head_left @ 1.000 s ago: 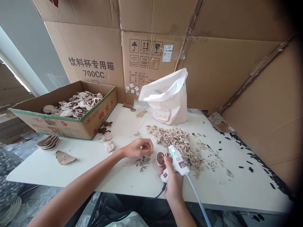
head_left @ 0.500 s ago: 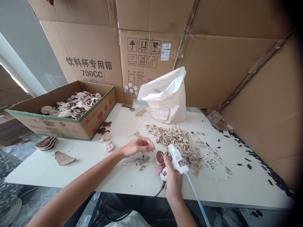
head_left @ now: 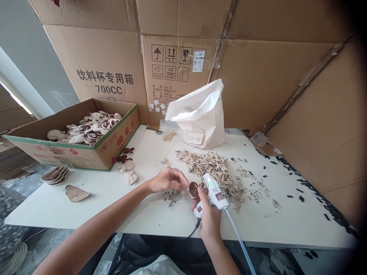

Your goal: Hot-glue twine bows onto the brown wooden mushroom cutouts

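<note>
Piece in hand: brown-faced felt piece (head_left: 194, 190), above the tabletop (head_left: 114, 214) and left of the heap of short pale strips (head_left: 205, 164). Right hand (head_left: 210, 217) is closed on the white glue gun (head_left: 215, 193) and pinches the piece too. Left hand (head_left: 166, 180) is bent, fingertips at the piece's left edge; cannot tell whether they grip anything.

Progress (judged): this piece seems mid-work. Many similar pieces (head_left: 93, 128) lie in the cardboard box (head_left: 83, 154), probably finished; a few loose ones (head_left: 127, 165) beside it and the strip heap suggest more left.

Versus half a second ago: left fingertips, then apart from the piece, have reached its edge; right-hand hold unchanged.
</note>
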`<state>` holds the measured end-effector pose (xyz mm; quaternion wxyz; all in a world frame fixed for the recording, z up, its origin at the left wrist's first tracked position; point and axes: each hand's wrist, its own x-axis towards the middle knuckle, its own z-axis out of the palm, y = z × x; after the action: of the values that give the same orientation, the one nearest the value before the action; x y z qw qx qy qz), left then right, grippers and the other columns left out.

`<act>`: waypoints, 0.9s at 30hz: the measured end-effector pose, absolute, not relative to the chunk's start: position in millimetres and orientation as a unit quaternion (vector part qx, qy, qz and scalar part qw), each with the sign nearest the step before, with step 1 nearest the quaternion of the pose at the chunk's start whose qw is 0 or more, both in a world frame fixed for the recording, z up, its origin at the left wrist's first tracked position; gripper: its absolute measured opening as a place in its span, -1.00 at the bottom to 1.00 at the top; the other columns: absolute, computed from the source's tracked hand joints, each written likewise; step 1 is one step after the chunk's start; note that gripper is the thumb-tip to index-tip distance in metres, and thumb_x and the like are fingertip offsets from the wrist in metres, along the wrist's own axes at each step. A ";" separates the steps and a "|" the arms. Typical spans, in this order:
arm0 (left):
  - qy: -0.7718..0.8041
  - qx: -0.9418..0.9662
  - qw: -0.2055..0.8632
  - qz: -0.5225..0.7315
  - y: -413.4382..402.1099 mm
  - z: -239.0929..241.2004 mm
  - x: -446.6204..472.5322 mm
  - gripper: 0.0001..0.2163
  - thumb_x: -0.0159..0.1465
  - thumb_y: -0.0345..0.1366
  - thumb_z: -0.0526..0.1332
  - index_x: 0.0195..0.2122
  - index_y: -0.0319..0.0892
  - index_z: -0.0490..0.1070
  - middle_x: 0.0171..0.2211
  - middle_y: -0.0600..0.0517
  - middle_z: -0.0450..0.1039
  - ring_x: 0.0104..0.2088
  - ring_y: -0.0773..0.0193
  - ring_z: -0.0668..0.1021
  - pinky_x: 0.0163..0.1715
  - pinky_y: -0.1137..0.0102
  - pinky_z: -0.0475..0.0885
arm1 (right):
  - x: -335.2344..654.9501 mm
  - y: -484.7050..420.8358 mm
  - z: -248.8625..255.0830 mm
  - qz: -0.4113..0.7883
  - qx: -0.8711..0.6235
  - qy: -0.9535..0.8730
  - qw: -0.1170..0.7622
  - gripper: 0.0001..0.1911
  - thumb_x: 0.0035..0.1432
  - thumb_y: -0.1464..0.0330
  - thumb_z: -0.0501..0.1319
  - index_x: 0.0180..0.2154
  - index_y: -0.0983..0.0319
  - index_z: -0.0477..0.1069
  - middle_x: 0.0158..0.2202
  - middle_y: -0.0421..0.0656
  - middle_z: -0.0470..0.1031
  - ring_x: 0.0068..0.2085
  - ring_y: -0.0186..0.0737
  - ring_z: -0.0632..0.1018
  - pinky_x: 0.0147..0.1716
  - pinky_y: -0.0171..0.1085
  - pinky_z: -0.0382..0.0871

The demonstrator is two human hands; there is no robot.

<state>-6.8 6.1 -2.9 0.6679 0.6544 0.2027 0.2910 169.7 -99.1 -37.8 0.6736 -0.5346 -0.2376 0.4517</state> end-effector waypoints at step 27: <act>0.218 0.633 0.672 0.315 3.4 0.7 -5.4 -0.76 0.20 -0.23 0.49 -0.23 -0.30 0.59 -0.30 -0.15 0.65 -0.29 0.20 0.66 -0.23 0.35 0.54 | 168.7 -98.3 -36.1 0.450 -0.536 -0.236 0.674 -0.51 0.03 0.05 0.54 -0.20 0.24 0.47 -0.50 -0.22 0.54 -0.65 -0.32 0.42 -0.66 -0.33 0.30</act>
<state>-5.4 3.4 0.7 0.6724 0.6333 0.2179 0.3153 168.7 -98.3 -36.1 0.6738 -0.5361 -0.2364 0.4503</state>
